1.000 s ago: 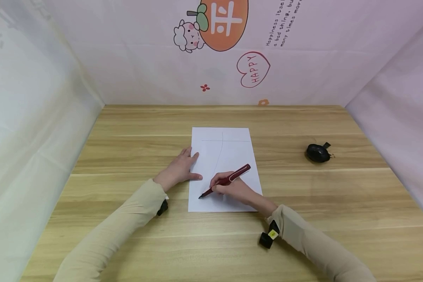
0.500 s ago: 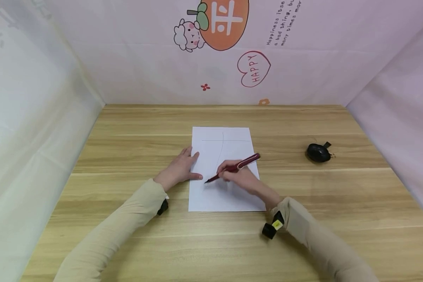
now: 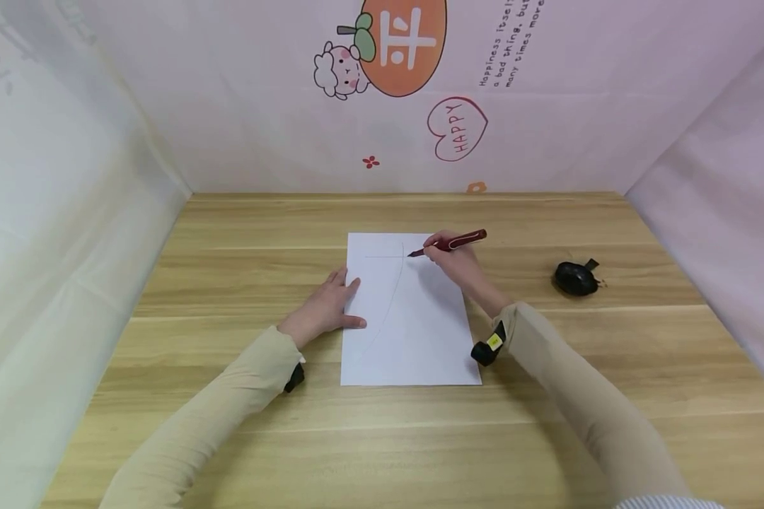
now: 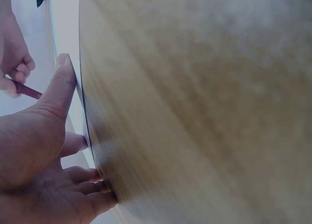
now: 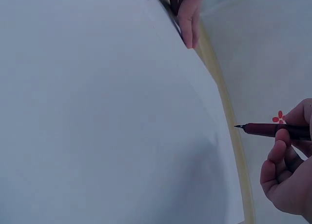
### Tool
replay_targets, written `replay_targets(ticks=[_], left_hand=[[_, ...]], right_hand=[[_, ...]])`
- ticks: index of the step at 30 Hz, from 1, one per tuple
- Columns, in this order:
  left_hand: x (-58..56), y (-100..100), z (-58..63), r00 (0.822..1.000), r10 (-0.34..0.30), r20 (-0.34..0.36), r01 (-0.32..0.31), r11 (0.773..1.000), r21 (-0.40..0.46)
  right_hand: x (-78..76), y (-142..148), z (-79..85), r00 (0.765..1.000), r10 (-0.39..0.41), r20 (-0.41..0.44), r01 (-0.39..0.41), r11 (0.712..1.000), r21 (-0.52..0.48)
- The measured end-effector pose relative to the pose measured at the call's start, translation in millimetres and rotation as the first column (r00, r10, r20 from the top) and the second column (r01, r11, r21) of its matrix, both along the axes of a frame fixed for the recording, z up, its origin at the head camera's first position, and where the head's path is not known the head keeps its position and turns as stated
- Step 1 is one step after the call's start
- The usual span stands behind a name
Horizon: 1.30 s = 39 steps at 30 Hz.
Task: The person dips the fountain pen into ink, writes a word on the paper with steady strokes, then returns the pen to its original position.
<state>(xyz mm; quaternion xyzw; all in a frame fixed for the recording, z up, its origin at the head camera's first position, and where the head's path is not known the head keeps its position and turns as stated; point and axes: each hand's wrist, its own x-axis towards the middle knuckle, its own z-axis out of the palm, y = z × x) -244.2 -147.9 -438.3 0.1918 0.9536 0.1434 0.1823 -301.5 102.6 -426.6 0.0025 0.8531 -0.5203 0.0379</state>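
A white sheet of paper [image 3: 414, 332] lies on the wooden table, bearing a thin straight line across its top and a long curved line crossing it. My left hand [image 3: 323, 305] rests along the sheet's left edge, fingers spread and thumb on the paper. Above the upper right part of the sheet, my right hand [image 3: 455, 261] pinches a dark red fountain pen [image 3: 463, 240]. Its nib points left, close to where the two lines cross. In the right wrist view the fountain pen [image 5: 263, 130] sits between thumb and fingers, nib bare.
A small black rounded object [image 3: 575, 278] with a short tab lies on the table [image 3: 261, 226] to the right. White printed cloth [image 3: 248, 120] hangs behind the table and at both sides. Each wrist wears a black camera.
My right hand has lifted the fountain pen from the sheet's lower left and carried it up and right, near the crossing of the lines. My left hand has stayed in place.
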Motion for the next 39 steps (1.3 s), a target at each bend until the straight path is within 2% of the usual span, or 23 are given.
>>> replay_targets(ticks=[6,17,32,39], left_hand=[[-0.6,2.1,-0.1,1.0,0.001,0.005,-0.001,1.0,0.0],[1.2,1.0,0.7,1.0,-0.014,0.003,0.014,1.0,-0.014],[1.8,0.1,-0.7,1.0,0.001,0.005,-0.001,1.0,0.013],[0.2,-0.9,-1.7,1.0,0.001,0.002,-0.001,1.0,0.013]], right_hand=[[-7.4,-1.7,-6.9,1.0,-0.011,0.023,0.011,1.0,-0.007],[-10.0,-3.3,-17.6,0.999,-0.006,0.042,0.006,1.0,-0.008],[-6.5,-4.5,-18.3,0.999,-0.011,0.048,0.014,0.998,-0.057],[-6.8,-4.5,-16.4,0.998,-0.024,0.054,0.026,0.998,-0.05]])
